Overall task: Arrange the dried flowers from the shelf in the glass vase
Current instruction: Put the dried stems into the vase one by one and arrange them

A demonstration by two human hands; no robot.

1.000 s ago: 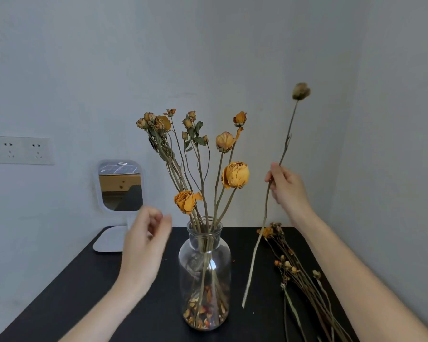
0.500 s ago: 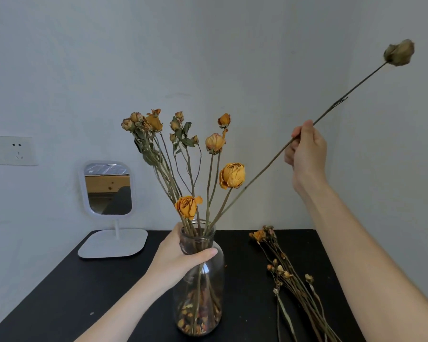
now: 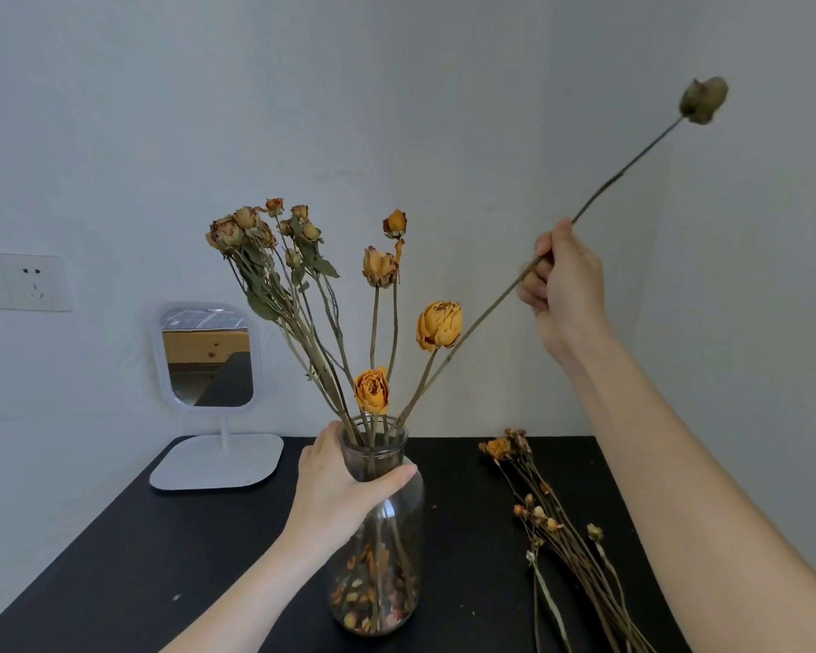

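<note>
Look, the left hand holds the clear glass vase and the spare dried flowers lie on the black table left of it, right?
Not quite. In the head view the spare dried flowers lie on the black table right of the clear glass vase, not left. The left hand does hold it.

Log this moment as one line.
step: stem insertion | left hand: grips glass vase neck | right hand: pinches long dried flower, tip at vase mouth | loose stems: lying on black table
</note>
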